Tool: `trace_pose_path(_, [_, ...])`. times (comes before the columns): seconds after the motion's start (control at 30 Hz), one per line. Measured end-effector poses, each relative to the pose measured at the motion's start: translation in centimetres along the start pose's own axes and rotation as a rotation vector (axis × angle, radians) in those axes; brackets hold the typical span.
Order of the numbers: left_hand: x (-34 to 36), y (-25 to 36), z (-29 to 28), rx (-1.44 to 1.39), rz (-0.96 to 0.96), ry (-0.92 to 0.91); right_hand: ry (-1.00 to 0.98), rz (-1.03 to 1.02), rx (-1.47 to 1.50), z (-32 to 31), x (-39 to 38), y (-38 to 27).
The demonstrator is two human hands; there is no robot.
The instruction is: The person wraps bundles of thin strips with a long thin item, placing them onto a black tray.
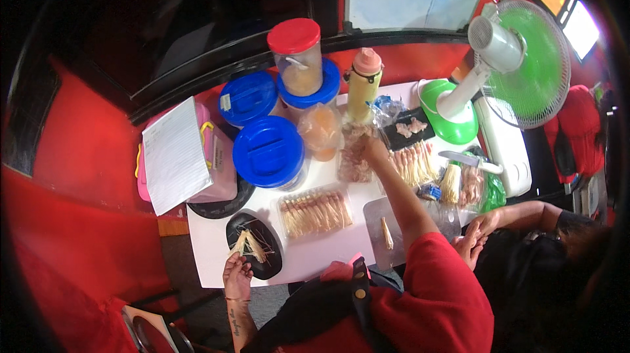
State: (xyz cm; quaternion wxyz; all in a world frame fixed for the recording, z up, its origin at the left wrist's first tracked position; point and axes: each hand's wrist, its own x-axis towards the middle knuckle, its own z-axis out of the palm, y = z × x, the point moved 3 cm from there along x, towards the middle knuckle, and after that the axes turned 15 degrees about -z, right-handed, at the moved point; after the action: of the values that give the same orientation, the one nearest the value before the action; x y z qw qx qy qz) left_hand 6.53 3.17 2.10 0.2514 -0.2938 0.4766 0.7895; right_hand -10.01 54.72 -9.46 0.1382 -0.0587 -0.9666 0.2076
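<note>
At the near left of the table, my left hand (237,271) pinches pale enoki mushrooms (247,244) over a black oval plate (270,262), where loose strands lie. My right hand (375,149) reaches down to a clear tray of thin meat slices (355,161); its fingertips are too small and hidden to read. Between my arms stands a clear tray of meat-wrapped enoki rolls (316,212). A single roll (387,233) lies on a translucent cutting board (374,212) beside my right forearm. More rolls (415,164) are lined up beyond that forearm.
Blue-lidded tubs (268,151), a red-lidded jar (293,36) and a yellow bottle (365,84) crowd the back. A knife (469,161), an enoki bundle (450,184) and a fan (453,113) are at right. Another person's clasped hands (474,238) rest at the table's right edge.
</note>
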Motion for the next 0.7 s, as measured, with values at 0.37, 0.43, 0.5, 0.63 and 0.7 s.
trace_pose_path(0.37, [-0.4,-0.1,-0.8,-0.002,0.008,0.043,-0.029,0.102,0.162,-4.1,-0.3,0.1])
trace_pose_path(0.43, [-0.5,0.1,-0.5,0.005,0.012,0.035,0.049,0.079,0.161,-4.9,-0.6,-0.2])
trace_pose_path(0.5, [-0.5,0.0,-0.6,0.007,0.012,0.042,0.059,0.071,0.178,-5.4,-0.5,-0.6])
trace_pose_path(0.63, [-0.3,-0.1,-0.4,0.007,-0.003,0.039,0.097,0.004,0.249,-6.5,-0.3,-1.7])
trace_pose_path(0.7, [0.0,-0.3,-0.5,0.009,-0.009,0.017,0.077,-0.017,0.291,-7.3,-0.2,-2.5])
